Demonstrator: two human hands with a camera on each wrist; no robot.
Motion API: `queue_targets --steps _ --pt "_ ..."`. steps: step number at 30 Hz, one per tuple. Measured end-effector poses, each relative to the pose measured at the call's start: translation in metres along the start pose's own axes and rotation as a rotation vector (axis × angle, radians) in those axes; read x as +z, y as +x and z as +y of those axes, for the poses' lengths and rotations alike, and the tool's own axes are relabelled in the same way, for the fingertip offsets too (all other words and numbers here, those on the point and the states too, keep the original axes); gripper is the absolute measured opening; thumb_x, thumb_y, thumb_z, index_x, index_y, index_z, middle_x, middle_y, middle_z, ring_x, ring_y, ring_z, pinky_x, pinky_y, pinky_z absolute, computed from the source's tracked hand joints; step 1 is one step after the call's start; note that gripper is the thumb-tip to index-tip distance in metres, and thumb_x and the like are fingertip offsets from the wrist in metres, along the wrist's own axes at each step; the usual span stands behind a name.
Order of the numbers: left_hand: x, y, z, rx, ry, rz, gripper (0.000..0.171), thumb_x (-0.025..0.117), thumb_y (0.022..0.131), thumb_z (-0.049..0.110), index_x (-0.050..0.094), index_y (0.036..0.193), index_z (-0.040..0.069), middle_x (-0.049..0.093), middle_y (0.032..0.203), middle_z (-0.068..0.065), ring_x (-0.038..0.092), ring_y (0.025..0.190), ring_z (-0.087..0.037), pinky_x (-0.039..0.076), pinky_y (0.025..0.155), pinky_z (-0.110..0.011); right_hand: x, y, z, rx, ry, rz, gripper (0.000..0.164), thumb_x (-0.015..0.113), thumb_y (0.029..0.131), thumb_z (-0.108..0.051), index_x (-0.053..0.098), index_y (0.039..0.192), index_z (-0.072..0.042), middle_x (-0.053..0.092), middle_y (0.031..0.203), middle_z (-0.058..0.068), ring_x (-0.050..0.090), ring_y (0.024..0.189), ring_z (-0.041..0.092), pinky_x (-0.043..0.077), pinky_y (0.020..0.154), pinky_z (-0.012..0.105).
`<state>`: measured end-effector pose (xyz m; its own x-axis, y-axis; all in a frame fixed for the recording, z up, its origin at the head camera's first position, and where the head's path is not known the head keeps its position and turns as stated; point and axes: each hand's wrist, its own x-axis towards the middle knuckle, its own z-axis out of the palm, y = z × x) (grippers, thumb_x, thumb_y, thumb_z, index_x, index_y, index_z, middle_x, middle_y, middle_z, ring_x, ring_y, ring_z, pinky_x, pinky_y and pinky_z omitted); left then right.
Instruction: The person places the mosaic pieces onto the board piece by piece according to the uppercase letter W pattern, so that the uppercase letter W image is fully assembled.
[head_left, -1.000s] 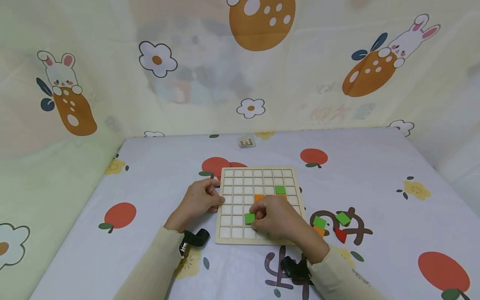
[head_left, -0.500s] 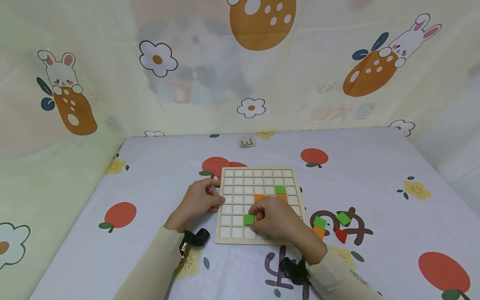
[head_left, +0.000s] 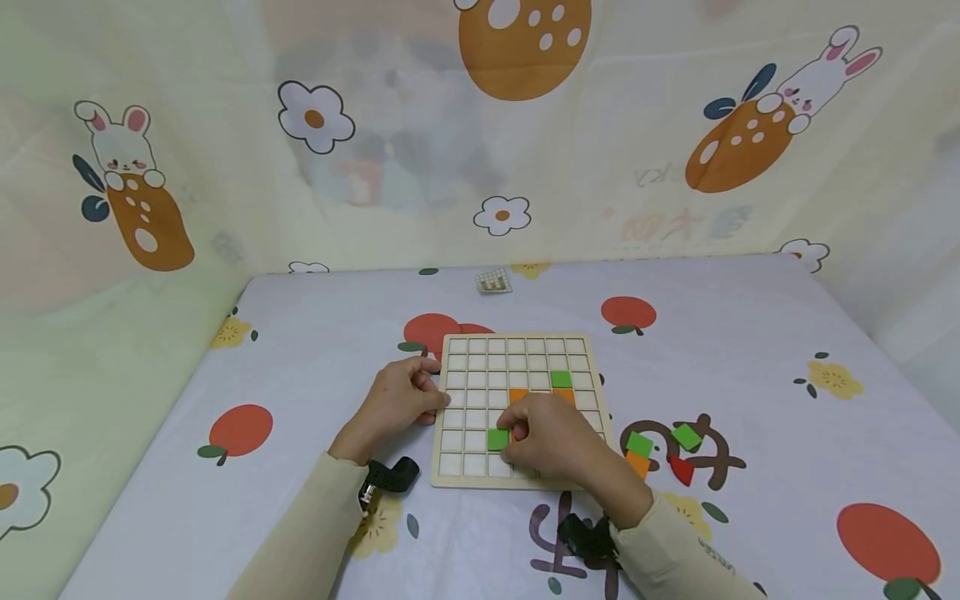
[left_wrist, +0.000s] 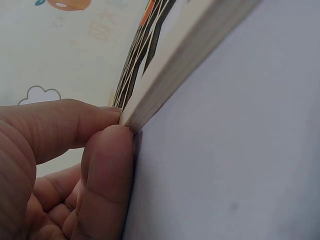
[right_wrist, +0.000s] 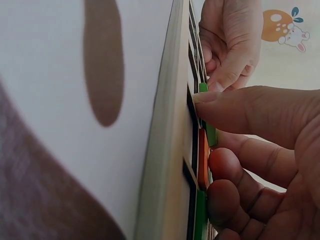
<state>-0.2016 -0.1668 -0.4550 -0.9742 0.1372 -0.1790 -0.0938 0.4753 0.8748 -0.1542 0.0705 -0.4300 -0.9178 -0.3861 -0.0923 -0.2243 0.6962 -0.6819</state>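
Observation:
A pale wooden grid board [head_left: 476,418] lies flat on the table, its square cells mostly bare. At its left edge my left hand [head_left: 393,396] holds the rim; in the left wrist view the thumb and index finger [left_wrist: 65,122] meet at the board's edge. My right hand [head_left: 555,433] is over the lower middle, pinching a green square tile [head_left: 497,440] at a cell. From the right wrist view, an orange tile [right_wrist: 203,157] sits in the board beside the fingers, with another green tile [right_wrist: 200,215] nearer. Part of the board is hidden under the right hand.
Right of the board lie loose pieces: a green tile [head_left: 639,442], an orange tile [head_left: 637,464], another green tile [head_left: 686,437] and a red piece [head_left: 682,471]. A small patterned card [head_left: 492,282] lies at the back. A printed cloth [head_left: 735,333] covers the table.
The right hand and its green tile have shifted very slightly left and down since a second ago, then stayed put. The left hand has kept its place on the board's edge.

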Motion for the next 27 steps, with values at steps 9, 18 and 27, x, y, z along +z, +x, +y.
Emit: queue_targets --steps 9,18,27 --pt "0.0 0.0 0.001 -0.012 -0.005 -0.002 0.049 0.08 0.088 0.002 0.063 0.134 -0.001 0.065 0.083 -0.007 0.063 0.061 -0.013 0.058 0.059 -0.024 0.0 -0.001 0.0 -0.003 -0.012 -0.005 0.02 0.084 0.078 -0.002 0.08 0.096 -0.009 0.055 0.066 -0.003 0.052 0.066 0.013 0.039 0.058 0.025" --pt "0.001 0.0 0.0 -0.01 -0.007 -0.005 0.048 0.08 0.088 0.003 0.063 0.133 -0.001 0.065 0.083 -0.007 0.064 0.062 -0.013 0.058 0.059 -0.025 -0.003 -0.006 0.003 -0.02 -0.01 0.001 0.028 0.083 0.078 -0.002 0.081 0.105 -0.01 0.061 0.083 -0.003 0.053 0.081 0.015 0.044 0.069 0.029" --pt "0.0 0.0 0.0 -0.003 -0.015 -0.003 0.051 0.08 0.087 0.002 0.062 0.135 -0.002 0.065 0.084 -0.007 0.063 0.062 -0.012 0.058 0.059 -0.024 -0.012 -0.018 0.012 -0.065 0.002 0.051 0.033 0.08 0.083 -0.006 0.079 0.116 -0.012 0.069 0.105 -0.003 0.06 0.095 0.015 0.052 0.086 0.038"
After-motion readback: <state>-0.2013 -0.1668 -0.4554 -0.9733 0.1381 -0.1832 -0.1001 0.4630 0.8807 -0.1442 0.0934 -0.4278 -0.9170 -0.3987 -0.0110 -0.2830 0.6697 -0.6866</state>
